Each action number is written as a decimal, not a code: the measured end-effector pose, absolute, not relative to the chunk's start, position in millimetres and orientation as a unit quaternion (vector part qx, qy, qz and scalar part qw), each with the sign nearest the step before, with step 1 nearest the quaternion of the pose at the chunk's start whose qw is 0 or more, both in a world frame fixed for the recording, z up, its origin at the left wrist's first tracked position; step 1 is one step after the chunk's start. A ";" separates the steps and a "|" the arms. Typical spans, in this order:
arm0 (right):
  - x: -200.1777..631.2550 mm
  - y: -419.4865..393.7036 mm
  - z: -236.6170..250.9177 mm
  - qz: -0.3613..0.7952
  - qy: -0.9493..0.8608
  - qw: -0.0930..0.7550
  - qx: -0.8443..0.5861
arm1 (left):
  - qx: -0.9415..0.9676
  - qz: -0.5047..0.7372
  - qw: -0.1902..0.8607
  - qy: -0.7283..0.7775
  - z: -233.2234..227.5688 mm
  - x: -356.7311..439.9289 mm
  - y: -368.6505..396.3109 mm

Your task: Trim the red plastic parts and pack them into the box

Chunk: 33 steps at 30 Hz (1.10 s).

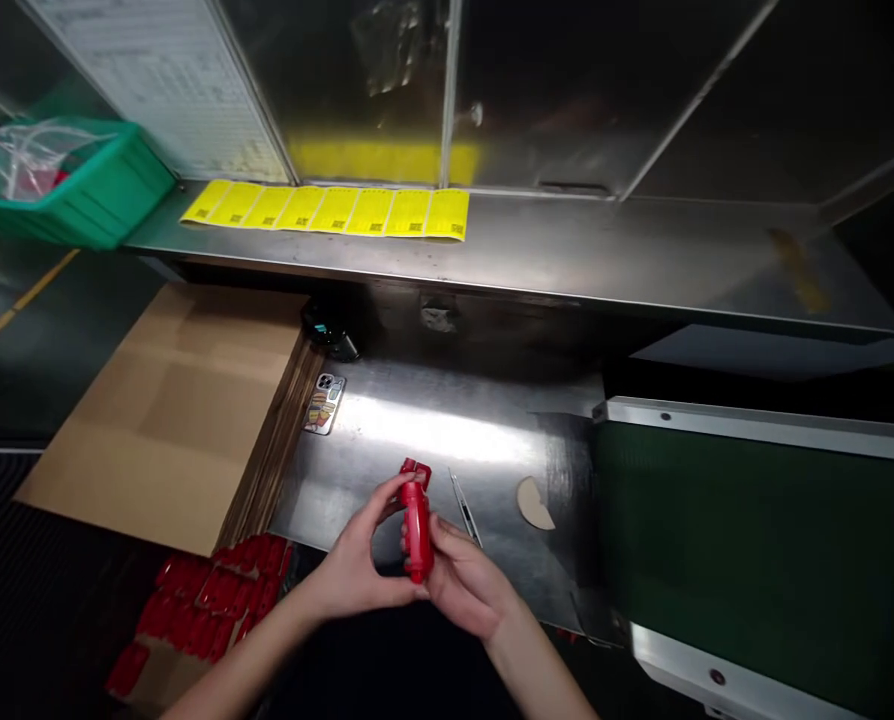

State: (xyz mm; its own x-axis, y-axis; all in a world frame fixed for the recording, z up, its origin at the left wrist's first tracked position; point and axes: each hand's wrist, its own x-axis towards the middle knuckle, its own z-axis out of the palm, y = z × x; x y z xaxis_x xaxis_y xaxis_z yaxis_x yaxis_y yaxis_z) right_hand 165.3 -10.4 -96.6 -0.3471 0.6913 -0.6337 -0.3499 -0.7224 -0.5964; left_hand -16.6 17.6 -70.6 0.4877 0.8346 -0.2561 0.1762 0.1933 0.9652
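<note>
Below, a box [163, 672] holds red parts [214, 600]; both hands grip another.

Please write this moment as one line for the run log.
left hand: holds red plastic part | right hand: holds same part | steel table: tweezers, phone | below left: box of red parts

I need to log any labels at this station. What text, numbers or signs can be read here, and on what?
None can be read.
Yellow labels on the shelf: dark print and code squares, too small.
White chart on the back wall: rows blurred.
Phone case: pictures only, unclear.
Red part in both hands: no visible marking.
</note>
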 end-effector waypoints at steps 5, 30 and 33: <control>194.9 8.7 -147.5 0.658 -0.302 0.230 -0.650 | 0.580 0.268 0.635 0.434 -71.2 -19.5 13.3; 231.8 -6.4 5.1 0.712 -0.434 0.242 -0.496 | 0.697 0.255 0.605 0.287 -15.6 -44.8 8.3; 224.0 -6.2 38.9 0.660 -0.543 0.161 -0.493 | 0.704 0.283 0.591 0.275 -12.4 -43.4 7.7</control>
State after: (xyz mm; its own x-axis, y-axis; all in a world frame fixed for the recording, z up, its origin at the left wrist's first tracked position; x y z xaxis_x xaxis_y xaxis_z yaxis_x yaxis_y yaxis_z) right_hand 224.0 -6.2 38.9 -0.4617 0.7484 -0.4761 0.3234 -0.3577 -0.8760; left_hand -43.4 7.7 -12.4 0.6890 0.7211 0.0728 0.0535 -0.1507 0.9871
